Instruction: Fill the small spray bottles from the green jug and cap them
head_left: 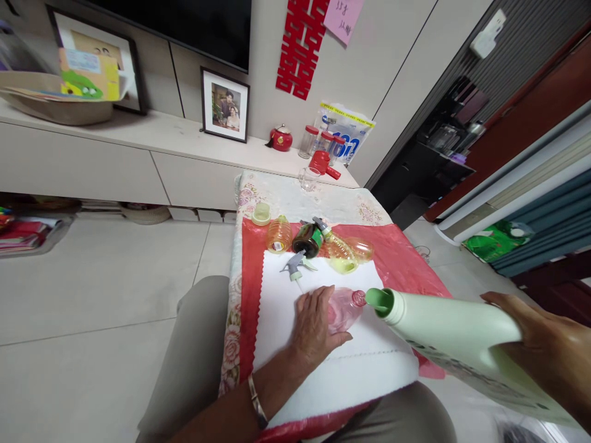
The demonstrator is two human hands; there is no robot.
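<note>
Pink bottle: clear, tinted, rounded body narrowing to a ridged neck. Located over the white cloth on the covered tabletop, tilted, mouth facing the green jug. Left grip curls over the bottle's rear, fingers on its far side and thumb on the near side, pinching it between them. Right grip is closed about the jug's handle.

Jug: opaque, pale green, smooth, long body; round threaded collar with a darker green scoop-shaped spout. Held nearly horizontal, spout at the bottle's mouth.

Materials: white cloth is matte with a zigzag edge; red sheet beneath it is glossy and creased. Spray head, grey and pale green with a thin tube, lies beside the left grip. Beyond: a ribbed amber bottle and a dark bottle.

Limits: bottle's base is covered by the left grip. Contact between spout and bottle mouth cannot be confirmed; liquid passing between them cannot be made out. Print on the jug's underside is illegible; several right fingers are hidden.
</note>
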